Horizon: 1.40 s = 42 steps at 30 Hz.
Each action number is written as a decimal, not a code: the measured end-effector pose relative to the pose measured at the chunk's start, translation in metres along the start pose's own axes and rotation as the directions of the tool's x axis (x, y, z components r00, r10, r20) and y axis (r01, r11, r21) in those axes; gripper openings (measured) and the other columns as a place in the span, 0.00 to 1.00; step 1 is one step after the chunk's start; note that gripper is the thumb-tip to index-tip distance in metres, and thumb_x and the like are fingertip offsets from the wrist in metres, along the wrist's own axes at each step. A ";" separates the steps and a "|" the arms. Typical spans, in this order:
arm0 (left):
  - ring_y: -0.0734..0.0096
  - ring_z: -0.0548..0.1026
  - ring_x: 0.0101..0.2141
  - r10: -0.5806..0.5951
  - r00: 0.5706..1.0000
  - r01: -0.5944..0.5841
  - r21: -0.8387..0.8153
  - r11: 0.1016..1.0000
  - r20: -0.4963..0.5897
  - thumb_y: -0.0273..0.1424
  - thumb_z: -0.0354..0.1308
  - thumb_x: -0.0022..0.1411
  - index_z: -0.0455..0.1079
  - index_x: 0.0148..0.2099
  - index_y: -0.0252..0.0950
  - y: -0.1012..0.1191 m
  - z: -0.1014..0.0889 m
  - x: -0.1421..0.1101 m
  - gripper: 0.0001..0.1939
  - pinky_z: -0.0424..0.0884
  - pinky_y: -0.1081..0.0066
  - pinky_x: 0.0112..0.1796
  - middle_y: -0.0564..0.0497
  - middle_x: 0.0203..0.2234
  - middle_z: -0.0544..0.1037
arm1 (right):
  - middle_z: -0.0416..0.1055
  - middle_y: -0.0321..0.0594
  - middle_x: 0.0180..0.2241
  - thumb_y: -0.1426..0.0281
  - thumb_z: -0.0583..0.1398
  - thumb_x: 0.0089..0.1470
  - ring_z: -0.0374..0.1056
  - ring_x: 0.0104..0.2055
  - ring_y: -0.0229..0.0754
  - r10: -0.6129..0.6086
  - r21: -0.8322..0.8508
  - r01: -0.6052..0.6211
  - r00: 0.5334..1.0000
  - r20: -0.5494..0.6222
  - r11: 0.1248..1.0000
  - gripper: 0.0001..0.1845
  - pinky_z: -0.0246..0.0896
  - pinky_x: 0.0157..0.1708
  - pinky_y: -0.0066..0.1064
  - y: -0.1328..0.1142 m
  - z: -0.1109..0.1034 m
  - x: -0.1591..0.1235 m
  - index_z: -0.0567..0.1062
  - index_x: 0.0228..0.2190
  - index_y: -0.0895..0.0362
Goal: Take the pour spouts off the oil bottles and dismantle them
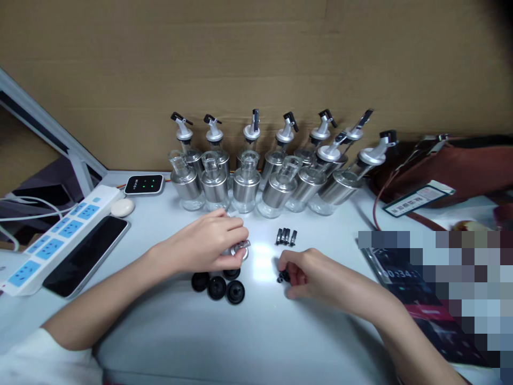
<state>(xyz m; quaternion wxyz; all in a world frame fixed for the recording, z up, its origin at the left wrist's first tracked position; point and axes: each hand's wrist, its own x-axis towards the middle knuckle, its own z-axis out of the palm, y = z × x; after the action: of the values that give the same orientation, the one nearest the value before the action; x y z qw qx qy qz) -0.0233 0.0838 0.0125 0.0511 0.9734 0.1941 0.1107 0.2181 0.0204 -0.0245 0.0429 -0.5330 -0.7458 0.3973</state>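
My left hand (216,240) is closed around a silver pourer cap (241,250), which my fingers partly cover. Just below it lie several round black plastic discs (217,287). My right hand (306,272) has curled fingers at a few small black parts (283,276) on the table; a black piece shows between the fingers, partly hidden. Above that hand, several short black levers (286,236) lie side by side. Farther back stand open-necked glass bottles (246,184) with steel bands, and behind and beside them bottles topped with silver pourers (287,131) and black levers.
At the left are a white power strip (60,240), a black phone (86,256), a small round white case (122,207) and a white device (144,184) with green lights. A brown bag (476,168) and a dark, partly blurred packet (425,305) lie right. Cardboard (200,64) walls the back.
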 end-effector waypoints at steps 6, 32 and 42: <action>0.72 0.66 0.27 0.011 0.999 -0.016 -0.116 0.993 -0.049 0.31 0.43 0.68 0.67 0.36 0.33 0.003 0.002 0.000 0.13 0.62 0.71 0.34 0.51 0.27 0.72 | 0.67 0.32 0.23 0.72 0.65 0.47 0.64 0.24 0.37 -0.076 -0.064 0.068 0.988 -0.133 0.996 0.13 0.58 0.23 0.26 -0.013 -0.006 -0.002 0.72 0.37 0.56; 0.60 0.73 0.26 -0.640 0.723 0.590 0.252 0.767 0.258 0.36 0.34 0.70 0.67 0.36 0.35 -0.030 -0.019 -0.007 0.21 0.60 0.69 0.26 0.46 0.23 0.74 | 0.72 0.43 0.37 0.66 0.56 0.59 0.69 0.37 0.42 -0.332 -0.089 0.326 0.843 -0.422 0.941 0.12 0.67 0.32 0.30 -0.020 0.004 0.007 0.73 0.43 0.56; 0.64 0.75 0.28 -0.648 0.620 0.672 0.126 0.729 0.442 0.34 0.37 0.68 0.65 0.20 0.35 -0.042 -0.007 -0.007 0.26 0.65 0.69 0.33 0.46 0.22 0.77 | 0.72 0.41 0.32 0.66 0.57 0.59 0.69 0.33 0.41 -0.330 -0.129 0.304 0.852 -0.405 0.944 0.11 0.66 0.32 0.32 -0.017 0.006 0.011 0.74 0.41 0.56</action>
<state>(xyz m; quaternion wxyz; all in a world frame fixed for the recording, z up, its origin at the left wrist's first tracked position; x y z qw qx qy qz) -0.0469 0.1196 0.0118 0.1573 0.8292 0.5169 -0.1433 0.1977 0.0237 -0.0218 0.2517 -0.4767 -0.8080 0.2378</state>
